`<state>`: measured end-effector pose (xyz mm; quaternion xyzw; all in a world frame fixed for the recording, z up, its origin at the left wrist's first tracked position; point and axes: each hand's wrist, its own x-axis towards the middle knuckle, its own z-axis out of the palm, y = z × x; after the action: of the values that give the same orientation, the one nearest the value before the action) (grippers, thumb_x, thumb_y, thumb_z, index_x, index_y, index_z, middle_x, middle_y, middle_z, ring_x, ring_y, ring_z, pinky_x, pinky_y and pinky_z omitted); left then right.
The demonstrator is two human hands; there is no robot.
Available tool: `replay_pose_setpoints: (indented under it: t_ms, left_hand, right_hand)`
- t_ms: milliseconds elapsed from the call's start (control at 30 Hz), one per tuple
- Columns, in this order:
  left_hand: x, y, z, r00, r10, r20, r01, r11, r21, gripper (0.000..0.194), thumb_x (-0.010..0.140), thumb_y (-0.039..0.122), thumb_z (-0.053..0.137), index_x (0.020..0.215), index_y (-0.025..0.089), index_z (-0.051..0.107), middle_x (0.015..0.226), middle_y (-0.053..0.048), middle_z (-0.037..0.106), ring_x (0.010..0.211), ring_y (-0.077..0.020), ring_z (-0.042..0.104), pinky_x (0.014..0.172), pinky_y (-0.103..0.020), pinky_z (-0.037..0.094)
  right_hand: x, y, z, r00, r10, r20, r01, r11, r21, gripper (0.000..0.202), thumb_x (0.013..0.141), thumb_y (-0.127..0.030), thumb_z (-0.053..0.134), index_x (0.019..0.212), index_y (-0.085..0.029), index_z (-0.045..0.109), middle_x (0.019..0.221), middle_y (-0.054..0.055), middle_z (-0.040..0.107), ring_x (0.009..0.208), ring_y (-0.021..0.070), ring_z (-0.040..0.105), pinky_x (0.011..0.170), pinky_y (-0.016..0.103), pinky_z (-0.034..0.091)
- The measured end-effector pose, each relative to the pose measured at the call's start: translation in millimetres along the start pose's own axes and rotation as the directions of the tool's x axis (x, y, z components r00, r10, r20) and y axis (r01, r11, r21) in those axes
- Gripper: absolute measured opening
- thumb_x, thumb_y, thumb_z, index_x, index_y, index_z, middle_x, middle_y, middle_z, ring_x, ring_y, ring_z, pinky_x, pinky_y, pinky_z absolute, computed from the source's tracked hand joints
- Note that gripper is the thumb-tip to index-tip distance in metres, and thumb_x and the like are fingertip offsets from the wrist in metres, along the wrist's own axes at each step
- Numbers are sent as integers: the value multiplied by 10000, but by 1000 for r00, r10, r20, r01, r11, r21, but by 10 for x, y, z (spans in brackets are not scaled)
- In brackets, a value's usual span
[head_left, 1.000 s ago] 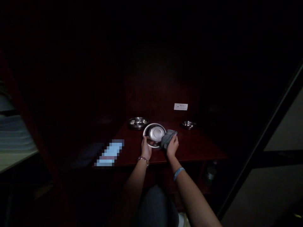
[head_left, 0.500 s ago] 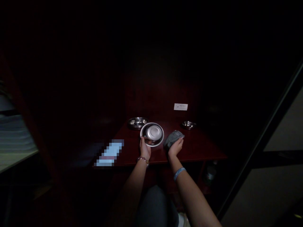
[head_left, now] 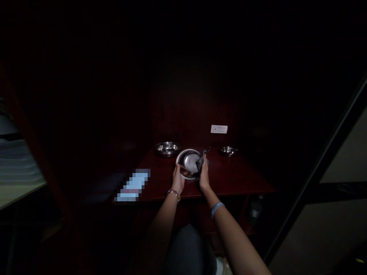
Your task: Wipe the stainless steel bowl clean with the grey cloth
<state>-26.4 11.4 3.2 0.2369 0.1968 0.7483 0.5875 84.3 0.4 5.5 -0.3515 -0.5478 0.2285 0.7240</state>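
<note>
The stainless-steel bowl [head_left: 188, 163], underside facing the viewer, is over the dark red table [head_left: 235, 180]. It is probably light, stiff and slick, best held by its rim. The left hand [head_left: 178, 181] has fingers closed on its near-left rim; the right hand [head_left: 204, 177], fingers nearly straight, holds the grey cloth [head_left: 199, 164] against its right side. Earlier, cloth and bowl were apart; the bowl has shifted right.
</note>
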Motion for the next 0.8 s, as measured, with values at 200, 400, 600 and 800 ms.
replay_pose_setpoints:
  t_ms: [200, 400, 600, 800]
  left_hand:
    - [56, -42, -31, 999, -3, 32, 4, 1000, -26, 222, 844, 353, 638, 952, 158, 638, 1012, -98, 710, 909, -159, 674, 869, -305, 533]
    - [66, -59, -71, 998, -15, 62, 12, 999, 52, 230, 869, 356, 604, 984, 165, 658, 1013, -94, 715, 934, -172, 681, 884, -305, 519]
    - [9, -26, -50, 997, 68, 22, -70, 996, 57, 209, 867, 261, 593, 1024, 164, 691, 1179, -116, 694, 1147, -203, 620, 1001, -291, 447]
    - [-5, -19, -45, 995, 87, 43, -89, 994, 61, 217, 832, 238, 624, 1025, 175, 701, 1204, -126, 690, 1221, -246, 582, 1017, -332, 444]
  right_hand:
    - [1, -85, -45, 981, -169, 94, 192, 918, -346, 529, 1020, -391, 224, 1503, -200, 324, 1571, 92, 311, 1456, 189, 259, 1187, 452, 235]
    - [-85, -285, -17, 914, -280, 294, 404, 695, -595, 499, 1009, -279, 241, 1494, -247, 356, 1579, 52, 302, 1474, 230, 209, 1188, 516, 181]
    - [-160, -438, 37, 769, -259, 585, 615, 550, -565, 522, 989, -276, 349, 1509, -248, 321, 1588, 31, 287, 1480, 217, 203, 1198, 467, 164]
    - [-148, -406, 55, 773, -255, 581, 613, 539, -579, 531, 982, -241, 342, 1512, -250, 315, 1584, 19, 295, 1478, 209, 213, 1195, 449, 182]
